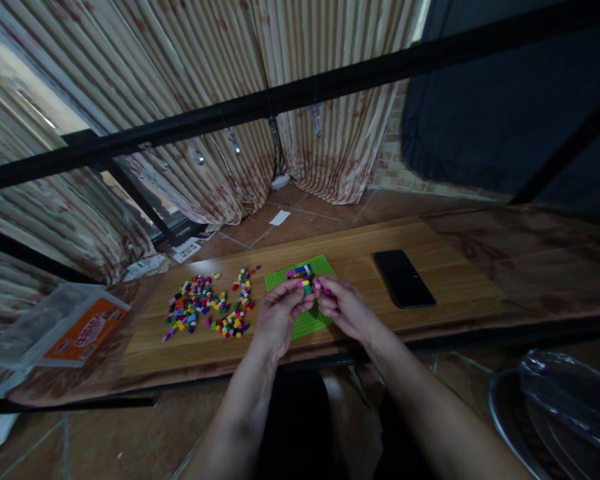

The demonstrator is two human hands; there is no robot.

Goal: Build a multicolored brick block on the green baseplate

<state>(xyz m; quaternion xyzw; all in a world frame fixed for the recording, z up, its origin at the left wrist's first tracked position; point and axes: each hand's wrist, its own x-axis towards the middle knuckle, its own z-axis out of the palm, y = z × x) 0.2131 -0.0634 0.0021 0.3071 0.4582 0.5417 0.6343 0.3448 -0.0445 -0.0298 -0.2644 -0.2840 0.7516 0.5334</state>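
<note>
My left hand (283, 312) and my right hand (343, 303) come close together over a bright green studded baseplate (313, 325). Between the left fingertips is a small cluster of toy bricks (306, 287) in pink, yellow and green. The right fingers pinch a small pink brick (318, 285) just beside that cluster; whether the two touch I cannot tell. Behind the fingers, a row of joined bricks (300, 271), partly blue, white and pink, sits on the baseplate's far part. My hands hide some of the plate.
Loose coloured bricks (193, 303) lie heaped on the left of the wooden board (360, 250). A black phone (404, 279) lies on the right. A clear plastic box (55, 327) with an orange label stands at the far left. A dark metal bar (290, 97) crosses beyond the board.
</note>
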